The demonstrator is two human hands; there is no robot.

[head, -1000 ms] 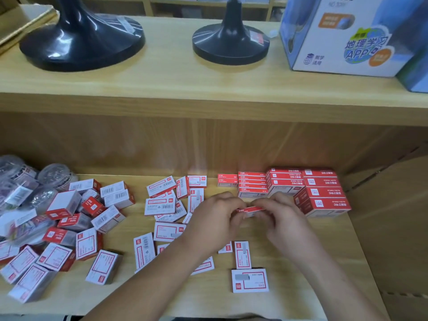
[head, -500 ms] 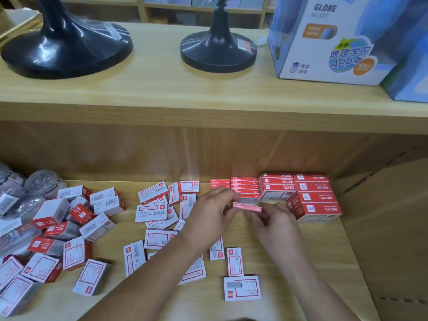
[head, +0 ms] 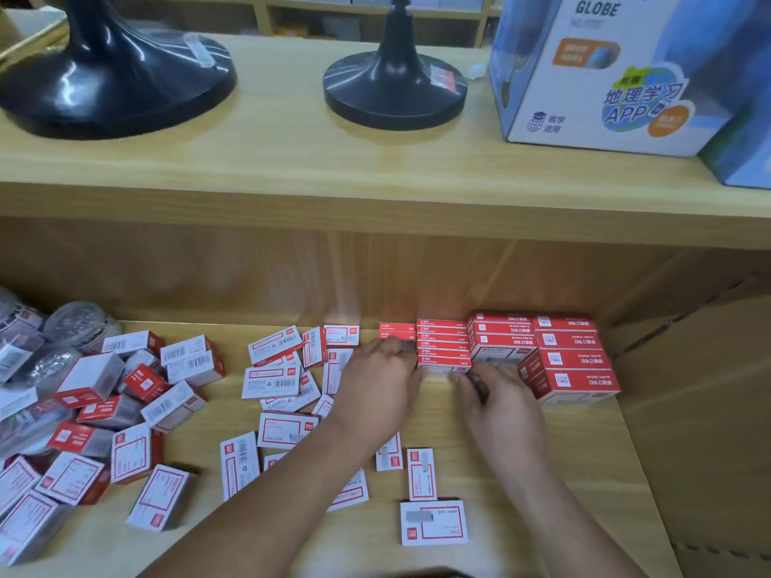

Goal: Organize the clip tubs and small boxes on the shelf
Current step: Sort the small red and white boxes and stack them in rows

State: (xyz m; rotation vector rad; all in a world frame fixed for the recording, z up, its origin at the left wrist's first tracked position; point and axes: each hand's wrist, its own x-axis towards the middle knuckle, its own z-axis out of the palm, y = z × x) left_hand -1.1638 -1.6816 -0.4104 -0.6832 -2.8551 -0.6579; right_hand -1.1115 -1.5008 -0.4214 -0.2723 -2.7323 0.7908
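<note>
— Both hands have gone forward since half a second ago. The thin red box (head: 443,366) that I held in the air between them now lies at the front of the flat stack (head: 442,337), at the back of the shelf (head: 542,452).
— So it is placed?
— I judge yes, one more box is in order. It sits in line with the others, its red edge with white print turned up to me, though this part is a little blurred.
— And your fingers?
— On the right hand (head: 500,406) the fingers are nearly straight and touch the front edge of that box; they hold nothing. The left hand (head: 384,381) is against the left side of the stack with its fingers bent and the tips hidden, so I cannot tell whether it pinches the box or only pushes it.
— What remains?
— Much. Loose white-and-red boxes (head: 273,375) lie scattered at many angles over the middle and left of the shelf, some flat, some resting on others. The clip tubs (head: 77,323), clear and round, are heaped at the far left, with no hand near them. Only the right part is tidy: the flat stack stands just beside the bigger red boxes (head: 569,360).
</note>
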